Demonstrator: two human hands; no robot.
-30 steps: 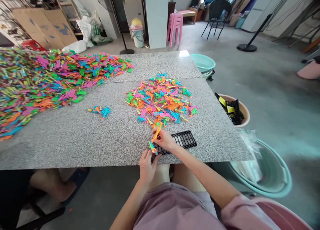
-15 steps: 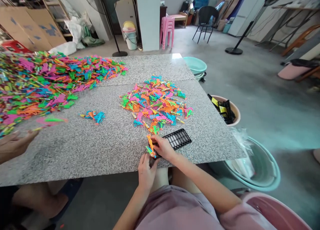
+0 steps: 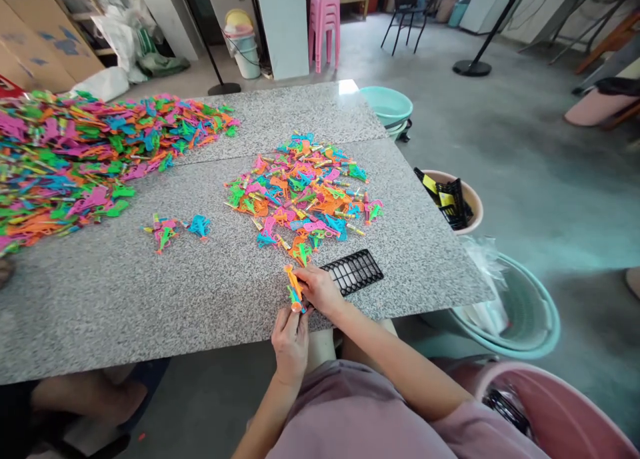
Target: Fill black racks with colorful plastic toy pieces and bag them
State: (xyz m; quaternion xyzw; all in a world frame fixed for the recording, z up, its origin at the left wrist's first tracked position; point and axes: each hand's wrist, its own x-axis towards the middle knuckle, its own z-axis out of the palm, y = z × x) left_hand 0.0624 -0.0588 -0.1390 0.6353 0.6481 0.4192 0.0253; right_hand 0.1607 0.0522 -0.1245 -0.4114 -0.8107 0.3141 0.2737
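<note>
Head view — right hand (image 3: 323, 290) pinching orange toy (image 3: 294, 286), left hand (image 3: 290, 346) — grip unclear, yellow labels (image 3: 446, 198) unreadably small

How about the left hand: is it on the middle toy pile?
No, the left hand is at the table's near edge, with the orange toy between it and the middle toy pile.

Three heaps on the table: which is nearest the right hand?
The mid-sized heap, just beyond the right hand and black rack; the largest heap and small cluster lie farther left.
</note>
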